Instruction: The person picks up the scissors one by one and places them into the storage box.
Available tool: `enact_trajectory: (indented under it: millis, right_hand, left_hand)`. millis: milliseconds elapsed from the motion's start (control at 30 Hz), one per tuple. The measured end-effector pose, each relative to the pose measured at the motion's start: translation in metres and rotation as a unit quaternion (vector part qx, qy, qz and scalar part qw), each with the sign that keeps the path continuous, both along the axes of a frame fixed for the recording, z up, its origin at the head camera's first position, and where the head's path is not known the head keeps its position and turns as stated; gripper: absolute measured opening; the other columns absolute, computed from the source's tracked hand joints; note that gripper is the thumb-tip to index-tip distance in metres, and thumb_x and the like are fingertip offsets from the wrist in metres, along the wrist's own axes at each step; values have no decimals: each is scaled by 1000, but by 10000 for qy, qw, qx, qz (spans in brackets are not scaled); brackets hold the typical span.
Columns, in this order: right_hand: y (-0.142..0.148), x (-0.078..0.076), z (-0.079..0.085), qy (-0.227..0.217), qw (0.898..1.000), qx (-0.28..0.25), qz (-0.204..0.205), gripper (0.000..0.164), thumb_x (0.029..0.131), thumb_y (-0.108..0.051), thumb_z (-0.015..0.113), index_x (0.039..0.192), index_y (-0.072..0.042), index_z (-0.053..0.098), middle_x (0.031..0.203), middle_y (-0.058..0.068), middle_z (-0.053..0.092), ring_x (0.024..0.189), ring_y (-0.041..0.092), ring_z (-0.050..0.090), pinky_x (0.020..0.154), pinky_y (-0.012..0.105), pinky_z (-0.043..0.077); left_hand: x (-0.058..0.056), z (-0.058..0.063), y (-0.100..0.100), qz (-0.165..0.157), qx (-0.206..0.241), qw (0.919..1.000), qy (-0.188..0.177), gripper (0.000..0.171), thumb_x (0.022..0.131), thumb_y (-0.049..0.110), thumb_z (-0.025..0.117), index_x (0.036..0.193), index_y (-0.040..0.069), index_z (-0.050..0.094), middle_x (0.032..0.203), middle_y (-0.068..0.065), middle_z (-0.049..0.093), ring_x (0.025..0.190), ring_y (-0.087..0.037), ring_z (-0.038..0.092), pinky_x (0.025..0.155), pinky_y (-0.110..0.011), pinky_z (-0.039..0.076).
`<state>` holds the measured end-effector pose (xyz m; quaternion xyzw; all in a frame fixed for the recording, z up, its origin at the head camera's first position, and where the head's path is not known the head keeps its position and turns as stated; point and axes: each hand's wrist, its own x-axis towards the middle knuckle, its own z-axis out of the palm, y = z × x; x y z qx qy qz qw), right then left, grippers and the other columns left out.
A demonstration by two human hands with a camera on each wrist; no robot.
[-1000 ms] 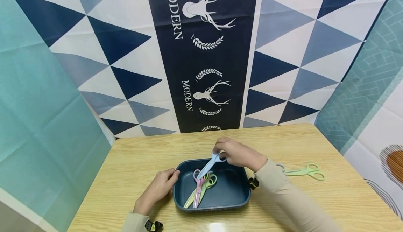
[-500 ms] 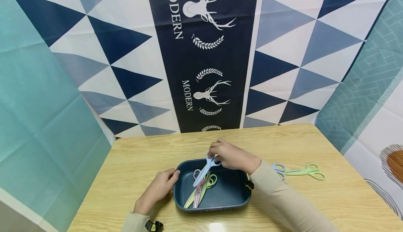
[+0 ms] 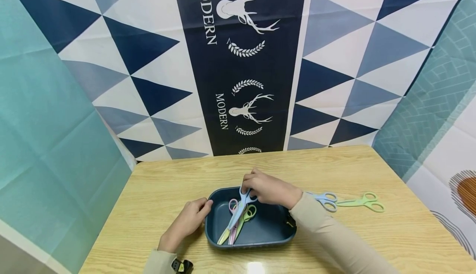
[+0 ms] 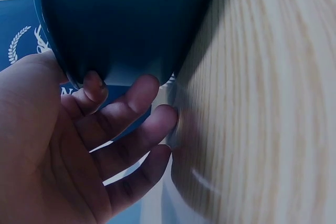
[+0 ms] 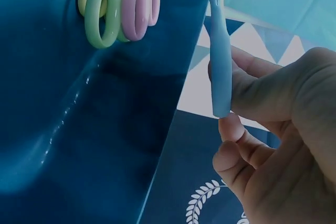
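My right hand [image 3: 273, 188] pinches light blue scissors [image 3: 239, 213] by the handles, blades slanting down into a dark blue rectangular bin [image 3: 260, 246]. In the right wrist view, thumb and fingers grip the blue handle [image 5: 221, 72] edge-on beside the bin's wall. Pink scissors [image 3: 233, 203], green scissors [image 3: 243, 220] and yellow-bladed scissors [image 3: 224, 237] lie together in the bin's left half, partly covered by the blue pair. My left hand [image 3: 189, 218] holds the bin's left rim; in the left wrist view its curled fingers [image 4: 144, 90] meet the outer wall, the thumb at the rim.
Right of the bin, another blue pair of scissors [image 3: 320, 197] lies on the wooden table [image 3: 163, 183], partly behind the right sleeve. Green scissors [image 3: 360, 202] lie beside it, their blade ends close to its handles. Patterned cloth [image 3: 245, 71] hangs behind the table.
My right hand has moved left and lower with the blue scissors, whose blades now overlap the pairs in the bin. The sleeve uncovers more of the blue pair on the table. My left hand stays put.
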<state>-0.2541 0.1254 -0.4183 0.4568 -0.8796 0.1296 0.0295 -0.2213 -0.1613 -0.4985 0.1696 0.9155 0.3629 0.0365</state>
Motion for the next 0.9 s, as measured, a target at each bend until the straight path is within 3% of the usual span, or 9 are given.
enact_trajectory:
  millis: [400,900]
  right_hand:
    - [-8,6,-2,-277,9992,271,-40,21,86,-1,69,98,-18,72,101,-6,63,84,10,46,77,23,47]
    - [-16,6,-11,-287,9988,282,276,22,84,2,70,97,-16,72,100,-5,64,84,9,50,74,20,48]
  left_hand:
    - [0,2,0,-48,2,10000,-57,45,102,49,36,75,18,53,61,6,52,51,-10,48,49,-24,41]
    - [0,0,-1,-22,29,10000,-28,45,102,49,37,73,18,52,60,6,52,51,-10,48,49,-24,41]
